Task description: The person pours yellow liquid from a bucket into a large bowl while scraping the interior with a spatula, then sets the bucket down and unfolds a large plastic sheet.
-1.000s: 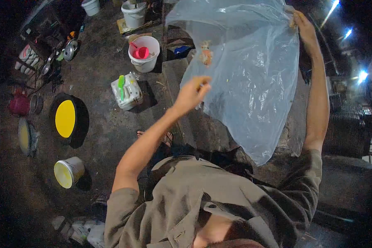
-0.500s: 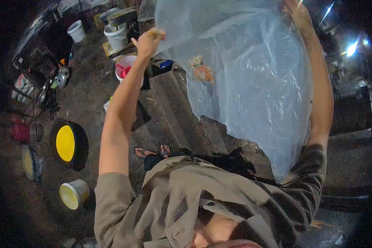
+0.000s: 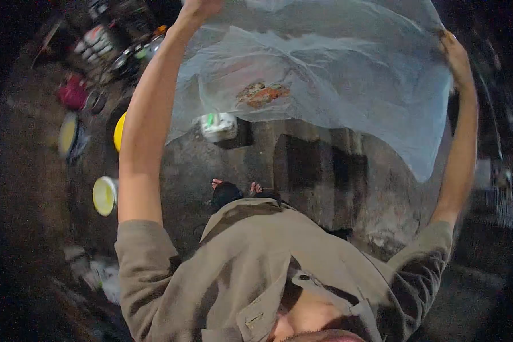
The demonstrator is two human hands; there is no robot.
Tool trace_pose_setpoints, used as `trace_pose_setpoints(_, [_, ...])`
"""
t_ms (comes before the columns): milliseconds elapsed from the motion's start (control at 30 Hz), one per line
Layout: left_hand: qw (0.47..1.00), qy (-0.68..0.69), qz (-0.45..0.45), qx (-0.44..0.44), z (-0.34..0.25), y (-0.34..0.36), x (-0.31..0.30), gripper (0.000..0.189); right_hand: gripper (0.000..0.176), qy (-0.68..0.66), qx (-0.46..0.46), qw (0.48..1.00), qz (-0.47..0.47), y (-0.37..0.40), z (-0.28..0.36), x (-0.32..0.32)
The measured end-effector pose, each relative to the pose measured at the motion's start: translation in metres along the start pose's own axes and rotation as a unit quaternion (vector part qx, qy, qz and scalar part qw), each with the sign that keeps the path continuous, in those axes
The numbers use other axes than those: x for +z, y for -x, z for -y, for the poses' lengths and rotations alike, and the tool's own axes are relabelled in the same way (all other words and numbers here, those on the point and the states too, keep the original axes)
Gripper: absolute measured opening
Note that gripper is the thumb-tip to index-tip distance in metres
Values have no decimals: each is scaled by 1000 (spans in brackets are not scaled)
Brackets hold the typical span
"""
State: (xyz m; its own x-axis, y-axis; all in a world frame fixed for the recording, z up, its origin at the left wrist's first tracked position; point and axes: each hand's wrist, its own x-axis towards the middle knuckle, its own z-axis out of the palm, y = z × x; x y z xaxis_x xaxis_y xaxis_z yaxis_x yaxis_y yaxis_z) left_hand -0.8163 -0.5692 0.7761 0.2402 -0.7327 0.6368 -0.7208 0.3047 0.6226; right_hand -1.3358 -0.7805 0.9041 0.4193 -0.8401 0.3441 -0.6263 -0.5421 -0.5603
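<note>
A large, thin, see-through plastic sheet [image 3: 347,85] is spread between my raised arms, its lower edge hanging in a loose curve. My left hand [image 3: 202,8], partly cut off by the top of the view, is closed at the sheet's left edge. On the other side, my right hand [image 3: 455,54] has its fingers closed on the right edge, and the corner below hangs down. An orange and brown patch [image 3: 263,94] shows at the middle of the sheet. Just under the hanging edge, a white container [image 3: 218,126] with a green mark sits on the floor.
A bright yellow round vessel [image 3: 119,132] is partly behind my left forearm. Near it stand a white bucket [image 3: 104,196] with a yellowish inside and another round tub [image 3: 69,135]. A dark red item [image 3: 72,92] lies farther off. My feet [image 3: 255,188] are on the dark floor.
The sheet is stretched wider and its lower edge has risen. My left hand has gone up, my right hand lower and outward in view. The surroundings have shifted as my head turned.
</note>
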Motion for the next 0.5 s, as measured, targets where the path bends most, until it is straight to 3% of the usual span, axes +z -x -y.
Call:
trace_pose_setpoints(67, [997,-59,-11,-48,-11,-1,-19,25,41,-27,13,999,-14,-36,-2,31])
trace_pose_setpoints(100, [985,-161,-30,-47,-15,3,-37,24,41,-46,4,999,-24,-36,18,51])
trace_pose_setpoints(200, [958,-244,-97,-113,-13,43,-91,26,41,-130,-56,988,-61,-53,69,115])
trace_pose_setpoints(233, [972,-182,-148,-3,21,49,-102,25,41,-162,-88,980,-77,-64,82,135])
trace_pose_setpoints(300, [967,-95,-232,46,50,75,-128,23,40,-182,-107,977,-27,-106,94,178])
trace_pose_setpoints(367, [943,-111,-302,89,68,106,-151,39,38,-232,-104,967,23,-118,142,223])
trace_pose_setpoints(400, [968,-96,-233,-10,86,125,-170,49,37,-224,-119,966,44,-127,158,243])
trace_pose_setpoints(467, [962,-93,-254,-30,76,125,-142,45,35,-212,-146,964,69,-164,154,247])
trace_pose_setpoints(500, [936,-187,-297,-4,84,116,-127,41,35,-204,-133,966,83,-196,150,253])
